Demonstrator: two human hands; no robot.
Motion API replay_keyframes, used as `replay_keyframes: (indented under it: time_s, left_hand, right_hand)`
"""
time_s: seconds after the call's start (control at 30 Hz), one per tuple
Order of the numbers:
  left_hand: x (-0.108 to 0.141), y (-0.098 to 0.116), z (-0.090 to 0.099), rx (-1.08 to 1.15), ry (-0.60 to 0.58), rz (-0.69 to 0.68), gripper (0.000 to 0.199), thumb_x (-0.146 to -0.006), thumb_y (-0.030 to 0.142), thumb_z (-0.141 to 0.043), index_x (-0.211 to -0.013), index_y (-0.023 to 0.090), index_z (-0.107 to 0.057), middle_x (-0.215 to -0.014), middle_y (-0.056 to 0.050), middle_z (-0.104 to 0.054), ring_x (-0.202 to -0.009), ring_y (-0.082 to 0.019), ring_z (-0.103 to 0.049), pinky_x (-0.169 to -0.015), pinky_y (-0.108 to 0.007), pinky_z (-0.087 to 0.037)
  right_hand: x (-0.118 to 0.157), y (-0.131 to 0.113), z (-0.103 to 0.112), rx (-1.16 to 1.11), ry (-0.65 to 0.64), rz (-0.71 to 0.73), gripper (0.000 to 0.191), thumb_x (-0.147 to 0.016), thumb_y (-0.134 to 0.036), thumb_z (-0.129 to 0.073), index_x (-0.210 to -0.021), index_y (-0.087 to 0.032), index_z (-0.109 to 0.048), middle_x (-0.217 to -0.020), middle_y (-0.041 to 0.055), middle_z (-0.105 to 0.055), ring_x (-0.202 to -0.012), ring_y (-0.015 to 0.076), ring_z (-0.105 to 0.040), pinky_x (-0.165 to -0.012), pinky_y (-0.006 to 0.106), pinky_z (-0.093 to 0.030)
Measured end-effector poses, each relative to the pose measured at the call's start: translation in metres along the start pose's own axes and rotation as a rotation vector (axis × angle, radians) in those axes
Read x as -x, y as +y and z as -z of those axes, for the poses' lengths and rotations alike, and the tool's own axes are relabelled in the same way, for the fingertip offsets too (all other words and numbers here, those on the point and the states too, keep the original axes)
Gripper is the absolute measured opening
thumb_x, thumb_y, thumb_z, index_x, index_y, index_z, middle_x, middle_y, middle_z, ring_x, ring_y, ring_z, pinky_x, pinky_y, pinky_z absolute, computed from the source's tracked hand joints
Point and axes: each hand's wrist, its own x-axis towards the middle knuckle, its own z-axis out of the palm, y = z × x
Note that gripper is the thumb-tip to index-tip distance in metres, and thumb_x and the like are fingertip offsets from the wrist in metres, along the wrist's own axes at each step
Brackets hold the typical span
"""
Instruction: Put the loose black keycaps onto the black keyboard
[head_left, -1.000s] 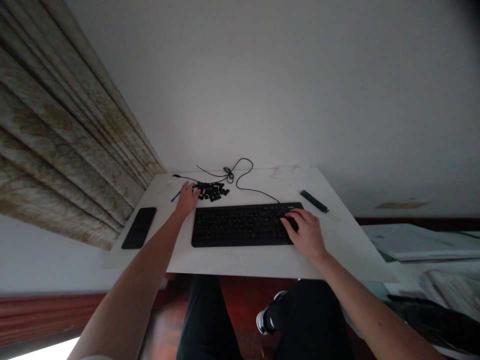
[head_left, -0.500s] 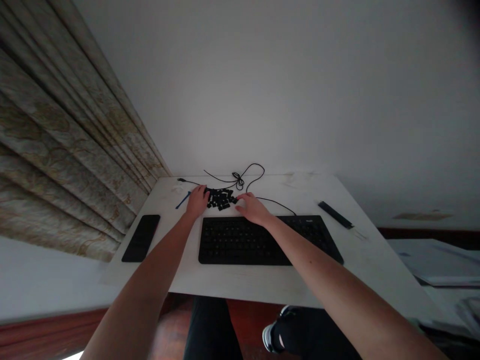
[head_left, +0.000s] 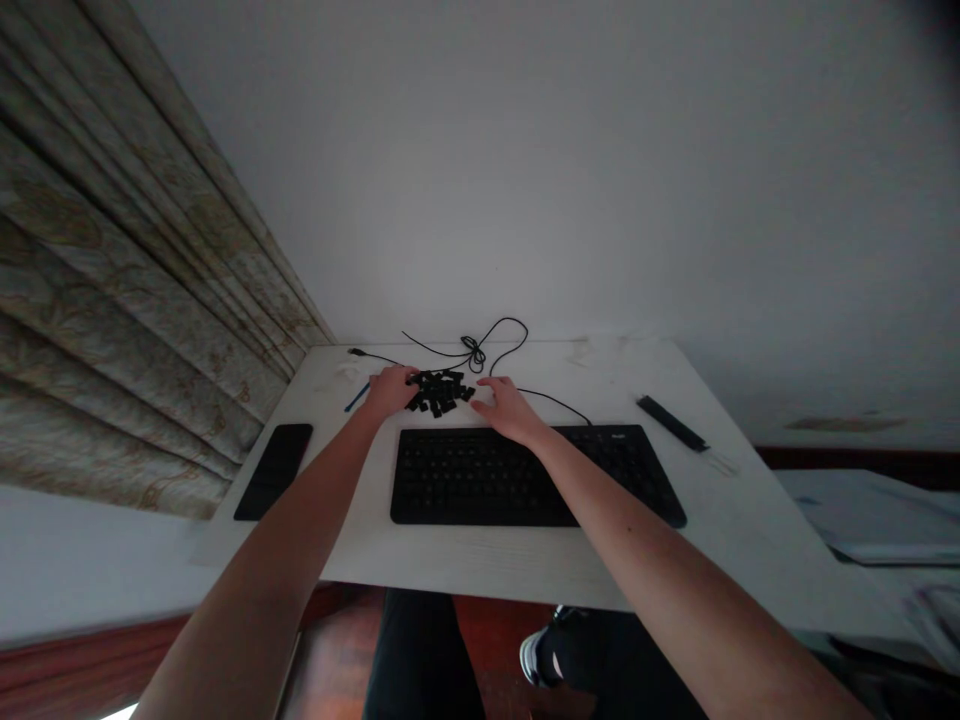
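A loose pile of small black keycaps lies on the table behind the black keyboard. At the left edge of the pile rests my left hand, its fingertips against the caps and its fingers spread. My right hand is just right of the pile, thumb and fingers apart with nothing visible between them. Its forearm crosses over the keyboard and hides part of the keys. Partly behind my left hand is a thin blue tool.
A black cable with a coiled knot runs along the wall side of the white table. A black phone lies at the left, and a narrow black bar at the right. A patterned curtain hangs on the left.
My right hand's fingertips have come a little away from the right edge of the keycap pile. My left hand stays at the left edge, and the pile looks slightly more compact.
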Motion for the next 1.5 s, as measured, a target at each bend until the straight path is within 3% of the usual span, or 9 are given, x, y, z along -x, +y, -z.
replay_keyframes:
  time_s: [0.2,0.5,0.63,0.77,0.97,1.03,1.1,1.3,1.5]
  left_hand:
    - [-0.004,0.001,0.004,-0.071,-0.04,-0.001,0.031,-0.082,0.027,-0.06,-0.112,0.027,-0.069,-0.099,-0.006,-0.074,-0.101,-0.026,-0.065,-0.088,-0.04,-0.045]
    - [0.019,0.019,0.005,-0.192,0.098,-0.068,0.028,-0.091,0.022,-0.046,-0.105,0.021,-0.07,-0.11,-0.014,-0.067,-0.111,-0.03,-0.058,-0.094,-0.045,-0.041]
    - [0.025,0.024,0.006,-0.164,0.225,-0.04,0.028,-0.093,0.025,-0.045,-0.105,0.021,-0.069,-0.114,-0.013,-0.065,-0.112,-0.03,-0.057,-0.093,-0.044,-0.044]
    - [0.038,0.048,0.007,0.048,0.295,-0.068,0.026,-0.094,0.026,-0.047,-0.107,0.018,-0.067,-0.114,-0.012,-0.068,-0.11,-0.028,-0.06,-0.097,-0.042,-0.045]
    - [0.11,0.122,-0.013,0.534,0.159,-0.388,0.017,-0.09,0.023,-0.053,-0.098,0.02,-0.068,-0.104,-0.006,-0.072,-0.096,-0.019,-0.067,-0.091,-0.035,-0.053]
    - [0.14,0.144,-0.022,0.622,0.132,-0.508,0.016,-0.087,0.017,-0.055,-0.095,0.021,-0.068,-0.105,-0.006,-0.072,-0.099,-0.018,-0.068,-0.092,-0.034,-0.054]
    - [0.164,0.159,-0.029,0.691,0.115,-0.544,0.021,-0.086,0.015,-0.057,-0.103,0.022,-0.067,-0.103,-0.004,-0.073,-0.094,-0.017,-0.069,-0.087,-0.031,-0.056]
    - [0.198,0.174,-0.04,0.737,0.174,-0.484,0.033,-0.087,0.017,-0.061,-0.118,0.026,-0.063,-0.106,-0.003,-0.073,-0.095,-0.016,-0.07,-0.087,-0.031,-0.058]
    - [0.211,0.179,-0.047,0.608,0.233,-0.611,0.033,-0.094,0.024,-0.053,-0.125,0.03,-0.061,-0.117,-0.004,-0.07,-0.109,-0.02,-0.066,-0.097,-0.038,-0.056]
  right_hand:
    - [0.034,0.014,0.023,0.018,0.092,0.041,0.034,-0.085,-0.03,-0.061,-0.117,-0.018,-0.062,-0.123,0.0144,-0.054,-0.101,0.0234,-0.063,-0.094,0.041,-0.048]
    - [0.124,0.028,0.064,0.149,0.384,0.156,0.019,-0.09,-0.027,-0.052,-0.104,-0.021,-0.065,-0.117,0.014,-0.06,-0.115,0.0296,-0.057,-0.101,0.049,-0.045]
    - [0.162,0.019,0.063,0.044,0.351,0.135,0.017,-0.091,-0.029,-0.052,-0.097,-0.023,-0.066,-0.11,0.011,-0.064,-0.106,0.0263,-0.06,-0.095,0.044,-0.049]
    - [0.187,0.006,0.053,-0.224,0.248,0.001,0.018,-0.091,-0.035,-0.054,-0.094,-0.023,-0.066,-0.091,0.007,-0.068,-0.081,0.0211,-0.064,-0.074,0.036,-0.052]
    - [0.193,-0.002,0.039,-0.762,0.176,-0.265,0.035,-0.081,-0.048,-0.063,-0.102,-0.02,-0.067,-0.086,0.0055,-0.069,-0.064,0.0152,-0.061,-0.053,0.027,-0.048]
    - [0.191,-0.002,0.039,-0.873,0.166,-0.315,0.043,-0.079,-0.05,-0.065,-0.109,-0.019,-0.066,-0.087,0.006,-0.069,-0.061,0.014,-0.06,-0.048,0.025,-0.046]
    - [0.188,-0.002,0.041,-0.931,0.167,-0.326,0.046,-0.077,-0.05,-0.066,-0.111,-0.019,-0.067,-0.087,0.0061,-0.069,-0.062,0.014,-0.06,-0.048,0.024,-0.046]
    - [0.192,0.0,0.048,-0.932,0.103,-0.291,0.035,-0.071,-0.04,-0.074,-0.098,-0.018,-0.075,-0.077,0.0043,-0.069,-0.063,0.0144,-0.059,-0.051,0.026,-0.049]
    - [0.202,0.0,0.054,-0.832,0.03,-0.264,0.024,-0.073,-0.036,-0.072,-0.086,-0.016,-0.076,-0.078,0.0053,-0.071,-0.065,0.0152,-0.06,-0.056,0.027,-0.051]
